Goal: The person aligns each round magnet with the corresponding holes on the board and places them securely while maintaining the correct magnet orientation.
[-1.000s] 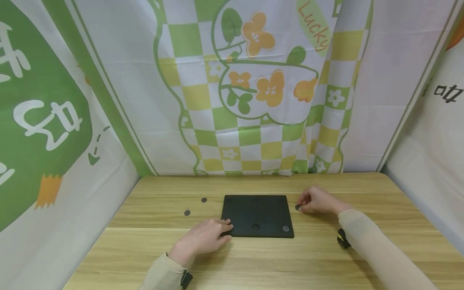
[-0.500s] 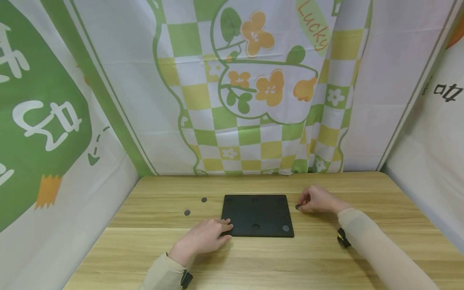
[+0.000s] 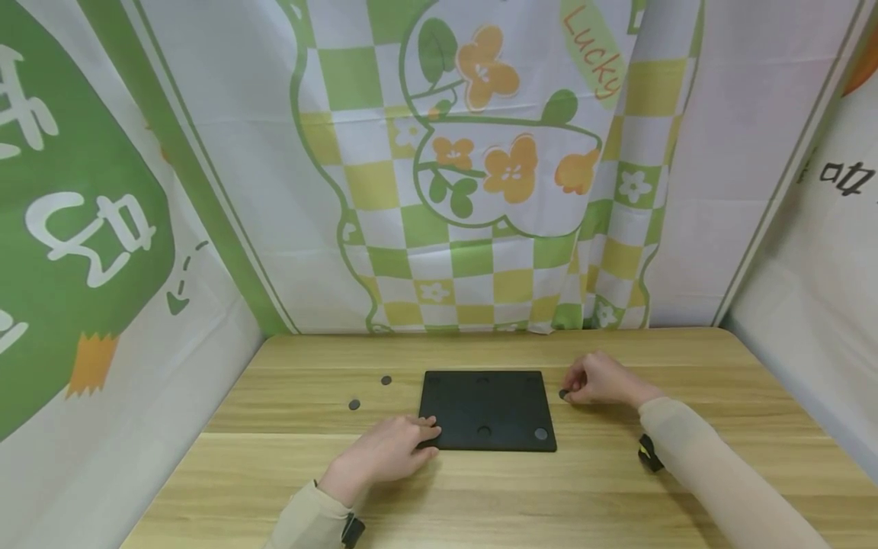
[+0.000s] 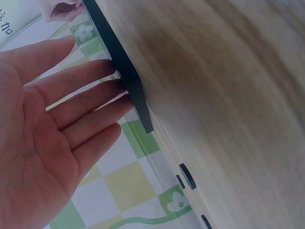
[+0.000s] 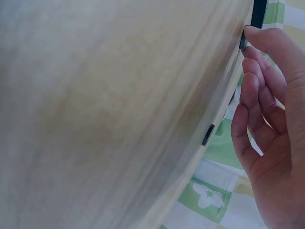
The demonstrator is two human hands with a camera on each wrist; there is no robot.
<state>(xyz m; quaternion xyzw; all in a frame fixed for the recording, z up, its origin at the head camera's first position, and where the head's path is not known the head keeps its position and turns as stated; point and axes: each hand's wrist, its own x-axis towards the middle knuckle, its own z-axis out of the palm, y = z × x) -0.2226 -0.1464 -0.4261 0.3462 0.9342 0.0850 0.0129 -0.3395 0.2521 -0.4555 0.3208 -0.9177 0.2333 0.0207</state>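
Note:
A thin black rectangular board (image 3: 480, 408) with faint round marks lies mid-table. My left hand (image 3: 387, 450) rests on its near left corner, fingers straight; the left wrist view shows fingertips touching the board's edge (image 4: 121, 62). To the right of the board, my right hand (image 3: 604, 379) pinches a small dark disc (image 3: 563, 394) between thumb and fingertip. In the right wrist view that disc (image 5: 244, 38) stands on edge close to the tabletop. A greyish disc (image 3: 541, 434) sits at the board's near right corner.
Two loose dark discs, one farther back (image 3: 386, 380) and one nearer (image 3: 354, 405), lie left of the board. Another disc (image 5: 208, 135) shows on the table in the right wrist view. A patterned curtain (image 3: 473, 259) hangs behind the wooden table (image 3: 507, 503).

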